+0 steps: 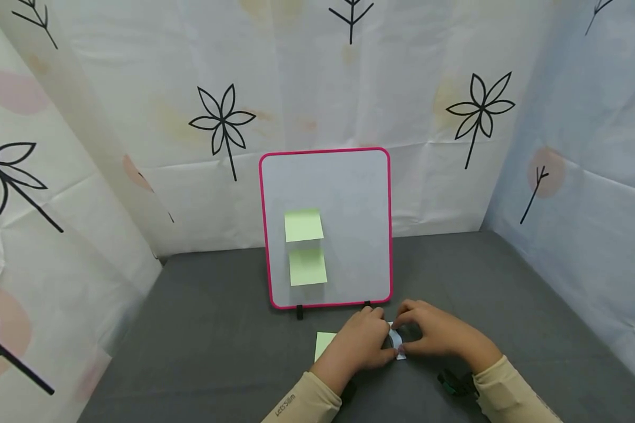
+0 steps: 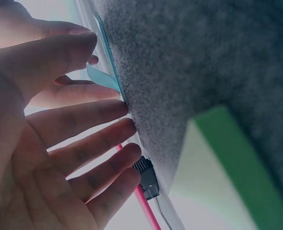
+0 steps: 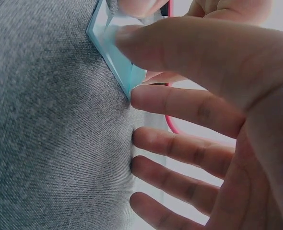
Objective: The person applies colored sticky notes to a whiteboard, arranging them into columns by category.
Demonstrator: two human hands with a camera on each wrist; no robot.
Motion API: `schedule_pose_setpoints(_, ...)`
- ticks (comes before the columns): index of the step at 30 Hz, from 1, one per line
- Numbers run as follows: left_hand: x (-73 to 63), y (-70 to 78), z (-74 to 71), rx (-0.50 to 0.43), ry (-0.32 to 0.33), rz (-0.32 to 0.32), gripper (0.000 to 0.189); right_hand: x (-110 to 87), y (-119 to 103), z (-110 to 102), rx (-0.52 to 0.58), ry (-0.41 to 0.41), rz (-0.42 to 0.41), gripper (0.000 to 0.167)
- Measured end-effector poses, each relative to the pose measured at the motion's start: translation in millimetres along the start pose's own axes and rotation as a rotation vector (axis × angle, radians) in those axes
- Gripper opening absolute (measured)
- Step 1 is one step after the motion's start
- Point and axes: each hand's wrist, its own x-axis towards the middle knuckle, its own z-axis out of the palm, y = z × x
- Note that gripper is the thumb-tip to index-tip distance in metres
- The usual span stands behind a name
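Note:
A light blue sticky note pad (image 1: 395, 342) lies on the grey table between the two hands, its top sheet bowed up. My left hand (image 1: 361, 341) holds the pad on its left side, thumb at the near edge and fingers toward the far edge. From the right, my right hand (image 1: 440, 332) pinches the bowed sheet between thumb and forefinger. In the right wrist view, the thumb lies over the blue sheet (image 3: 137, 74), with the other fingers spread on the cloth. The left wrist view shows a curled blue strip (image 2: 102, 79) beside the left fingers.
Behind the hands stands a pink-framed whiteboard (image 1: 354, 229) on black feet. Two green sticky notes, an upper note (image 1: 304, 225) and a lower note (image 1: 308, 267), are on its left half. A green sticky note pad (image 1: 324, 343) lies left of the left hand, partly hidden by it.

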Motion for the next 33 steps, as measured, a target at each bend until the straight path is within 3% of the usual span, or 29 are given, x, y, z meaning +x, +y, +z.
schedule_pose_setpoints(13, 0.7, 1.7, 3.5, 0.062, 0.036, -0.01, 0.03, 0.1, -2.7, -0.7, -0.018, 0.011, -0.015, 0.039)
schedule_pose_setpoints(19, 0.3, 3.8, 3.8, 0.086, 0.024, -0.015, 0.031, -0.5, -3.2, 0.1, -0.011, 0.019, -0.02, 0.039)
schedule_pose_setpoints(33, -0.8, 6.3, 0.9, 0.074, 0.016, -0.023, 0.029, 2.7, 1.2, 1.4, 0.005, 0.043, -0.038, 0.024)
